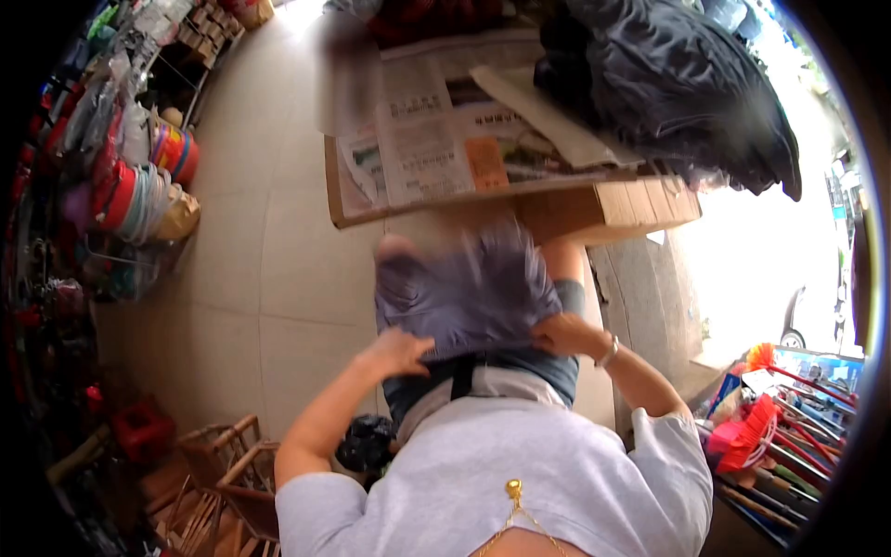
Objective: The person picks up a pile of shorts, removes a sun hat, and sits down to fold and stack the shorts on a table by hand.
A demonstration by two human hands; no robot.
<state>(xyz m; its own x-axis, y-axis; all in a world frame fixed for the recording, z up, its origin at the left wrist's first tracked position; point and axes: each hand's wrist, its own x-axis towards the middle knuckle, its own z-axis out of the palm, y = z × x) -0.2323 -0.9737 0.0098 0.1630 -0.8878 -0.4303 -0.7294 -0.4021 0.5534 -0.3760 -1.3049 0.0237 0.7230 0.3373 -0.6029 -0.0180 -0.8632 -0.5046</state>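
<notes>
A dark grey-purple garment (464, 297) is spread over my lap and thighs, its far edge blurred by motion. My left hand (401, 353) grips the near left corner of it, fingers closed on the cloth. At the near right corner my right hand (561, 334) is closed on the same cloth, a bracelet round its wrist. Beyond my knees lies cardboard (640, 209) covered with newspaper (418, 139). A pile of dark clothes (682, 84) rests on its right part, beside a pale flat strip (548, 116).
Shelves of goods with colourful rolls (176, 153) line the left side. Wooden chairs (223, 464) stand at lower left, near a black plastic bag (367, 444). Long-handled tools and a red brush (750, 436) are at lower right. Tiled floor (297, 241) extends left of the cardboard.
</notes>
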